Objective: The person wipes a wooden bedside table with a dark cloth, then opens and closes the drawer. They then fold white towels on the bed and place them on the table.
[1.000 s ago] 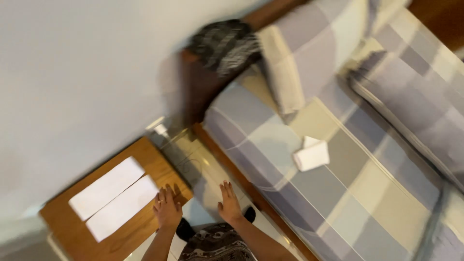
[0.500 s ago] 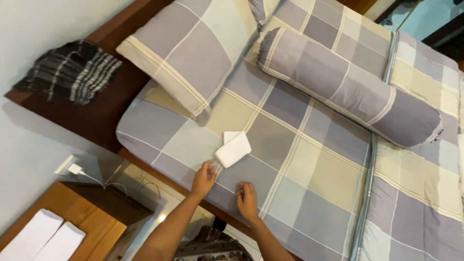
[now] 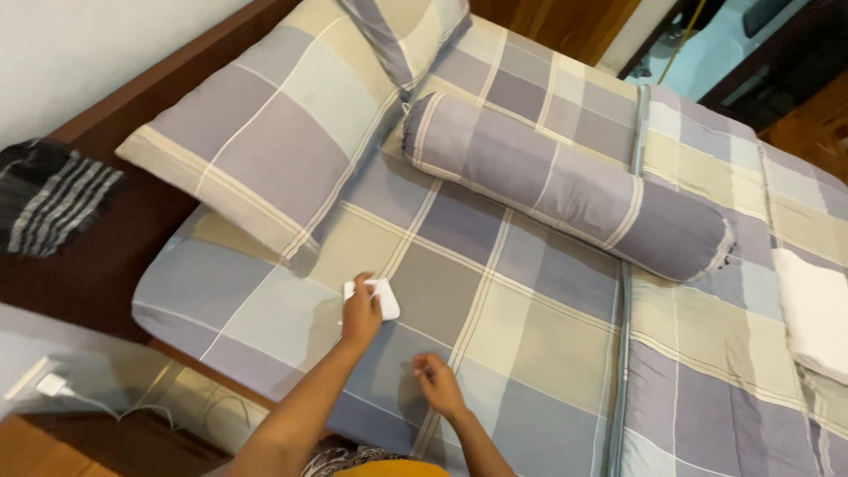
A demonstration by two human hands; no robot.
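Note:
My left hand (image 3: 359, 315) rests on a small white flat object (image 3: 382, 297) lying on the checked bed sheet (image 3: 521, 327), fingers curled over its near edge. A little to the right and closer to me, my right hand (image 3: 437, 385) hovers just over the sheet with fingers loosely bent and nothing in it. A large checked pillow (image 3: 265, 132) lies up and left of the white object. A long checked bolster (image 3: 565, 185) lies across the bed beyond both hands.
A dark wooden bed frame (image 3: 97, 265) runs along the left, with a black striped cloth (image 3: 49, 203) on it. A white charger and cable (image 3: 53, 385) sit low left. A folded white towel (image 3: 817, 309) lies at the right edge.
The view swung from the bedside table to the bed. Both hands moved onto the mattress, and my left hand has come down on the white object.

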